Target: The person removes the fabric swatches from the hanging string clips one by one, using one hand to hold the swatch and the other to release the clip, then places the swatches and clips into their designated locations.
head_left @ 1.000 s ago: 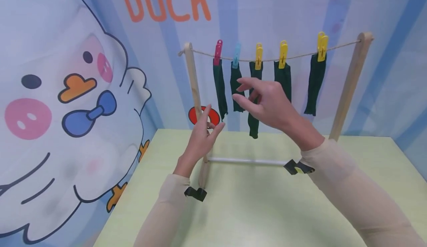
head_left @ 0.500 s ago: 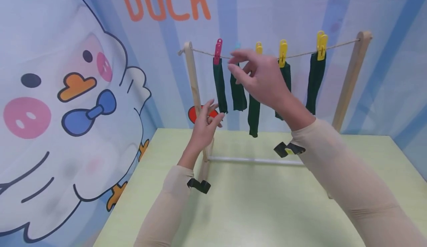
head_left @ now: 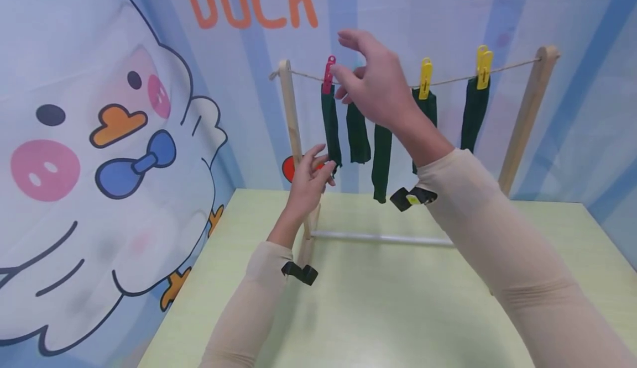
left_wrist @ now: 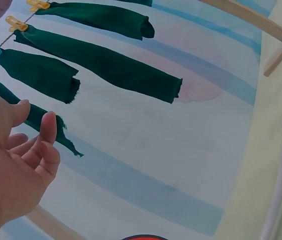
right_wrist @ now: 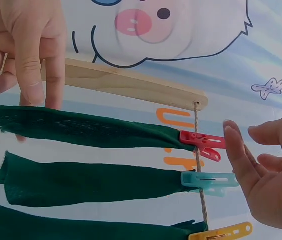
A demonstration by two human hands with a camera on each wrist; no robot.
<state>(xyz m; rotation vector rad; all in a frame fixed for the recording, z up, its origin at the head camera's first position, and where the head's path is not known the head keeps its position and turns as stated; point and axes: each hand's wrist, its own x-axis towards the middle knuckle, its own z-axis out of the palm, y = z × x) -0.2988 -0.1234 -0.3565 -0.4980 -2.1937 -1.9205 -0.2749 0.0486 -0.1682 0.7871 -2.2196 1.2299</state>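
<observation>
Dark green cloth strips hang from a string, pegged with clothespins. My right hand (head_left: 375, 83) is raised at the line with fingers parted, beside the red clothespin (right_wrist: 203, 140) on the leftmost strip (right_wrist: 91, 129). In the right wrist view one fingertip overlaps the handle end of that peg. The light-blue clothespin (right_wrist: 208, 179) holds the neighbouring strip (right_wrist: 96, 182); in the head view my right hand hides this peg. Near the lower end of the leftmost strip, my left hand (head_left: 308, 183) has its fingers loosely bent around nothing, the strip passing behind them in the left wrist view.
Yellow clothespins (head_left: 425, 79) hold more strips farther right. The string runs between two wooden posts (head_left: 527, 119), joined low down by a white rod (head_left: 383, 238). The frame stands on a pale green table (head_left: 378, 313) before a printed duck backdrop (head_left: 64, 246).
My right hand has risen from in front of the middle strips to the pegs at the left of the line. My left hand has shifted slightly up and right.
</observation>
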